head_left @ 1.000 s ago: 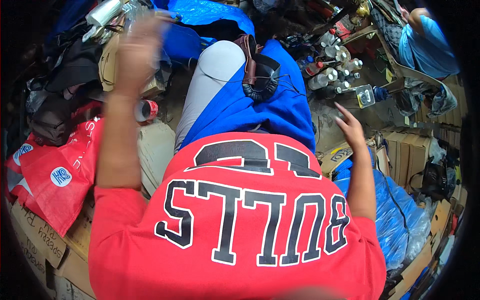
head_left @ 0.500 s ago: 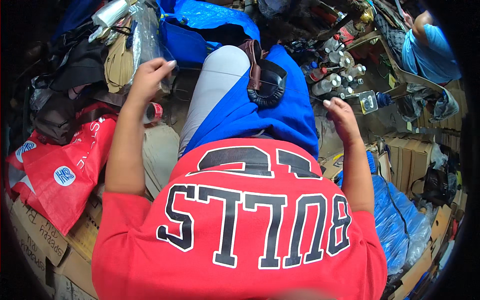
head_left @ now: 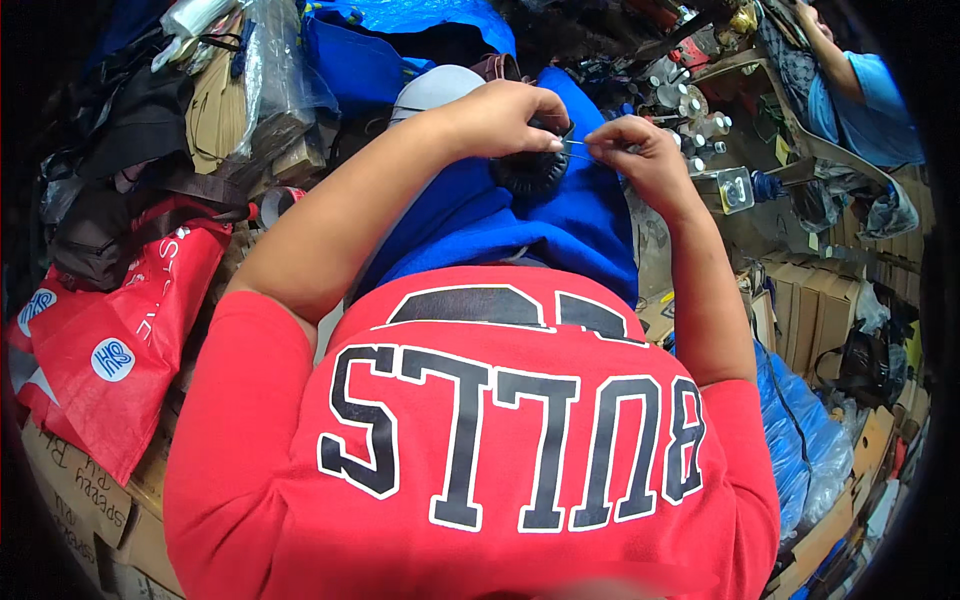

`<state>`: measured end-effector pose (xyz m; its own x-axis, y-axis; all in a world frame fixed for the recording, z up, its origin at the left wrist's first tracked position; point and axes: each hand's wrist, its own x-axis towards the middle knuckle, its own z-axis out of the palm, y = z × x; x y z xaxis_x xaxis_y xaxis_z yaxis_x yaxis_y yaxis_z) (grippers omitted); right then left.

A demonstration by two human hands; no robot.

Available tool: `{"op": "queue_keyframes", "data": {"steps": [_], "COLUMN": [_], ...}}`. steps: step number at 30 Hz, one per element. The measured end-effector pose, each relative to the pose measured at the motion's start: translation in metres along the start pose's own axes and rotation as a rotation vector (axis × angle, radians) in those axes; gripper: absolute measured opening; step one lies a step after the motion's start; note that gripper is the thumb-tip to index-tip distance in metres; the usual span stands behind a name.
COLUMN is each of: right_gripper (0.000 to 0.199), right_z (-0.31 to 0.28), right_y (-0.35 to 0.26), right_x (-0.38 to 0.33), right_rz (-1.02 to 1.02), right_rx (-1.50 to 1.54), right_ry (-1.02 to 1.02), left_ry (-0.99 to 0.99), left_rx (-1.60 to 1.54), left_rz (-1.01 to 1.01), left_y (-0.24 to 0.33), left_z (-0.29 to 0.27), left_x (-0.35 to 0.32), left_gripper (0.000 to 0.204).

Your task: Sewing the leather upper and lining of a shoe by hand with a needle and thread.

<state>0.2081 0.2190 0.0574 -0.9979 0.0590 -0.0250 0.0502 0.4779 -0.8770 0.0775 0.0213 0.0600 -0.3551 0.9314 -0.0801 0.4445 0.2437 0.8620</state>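
Half a second ago we had both hands spread apart on either side of the lap; now we have brought them together. Our left hand has swung in from the far left to the black piece with a gathered rim, covering most of its brown strip. Our right hand has moved up just beside it, fingertips now pinching a thin strand

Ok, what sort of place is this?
Probably a cramped repair workshop: clustered bottles, stacked cardboard, and a black gathered piece over blue trousers, with a thin strand beside it.
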Motion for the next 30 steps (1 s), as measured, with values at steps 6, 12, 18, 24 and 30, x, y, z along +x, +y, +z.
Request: {"op": "queue_keyframes", "data": {"steps": [6, 12, 18, 24, 30], "right_gripper": [0.012, 0.013, 0.011, 0.014, 0.017], "right_z": [-0.001, 0.010, 0.029, 0.038, 0.029], "right_y": [0.005, 0.014, 0.014, -0.008, -0.039], "right_x": [0.007, 0.001, -0.019, -0.034, -0.024], "right_rz": [-0.010, 0.028, -0.073, -0.083, -0.235], "right_rx": [-0.123, 0.023, 0.039, -0.250, -0.808], "right_ry": [-0.078, -0.097, 0.083, 0.211, -0.034], "left_ry": [-0.215, -0.227, -0.263, -0.337, -0.416], "left_rx": [-0.019, -0.396, -0.525, -0.459, -0.349], "left_rz": [0.025, -0.082, -0.147, -0.140, -0.086], "left_y": [-0.019, -0.026, -0.031, -0.028, -0.027], "left_z": [-0.005, 0.005, 0.005, 0.004, 0.001], "left_x": [0.020, 0.019, 0.015, 0.015, 0.017], "left_gripper": [0.024, 0.024, 0.031, 0.033, 0.036]}}
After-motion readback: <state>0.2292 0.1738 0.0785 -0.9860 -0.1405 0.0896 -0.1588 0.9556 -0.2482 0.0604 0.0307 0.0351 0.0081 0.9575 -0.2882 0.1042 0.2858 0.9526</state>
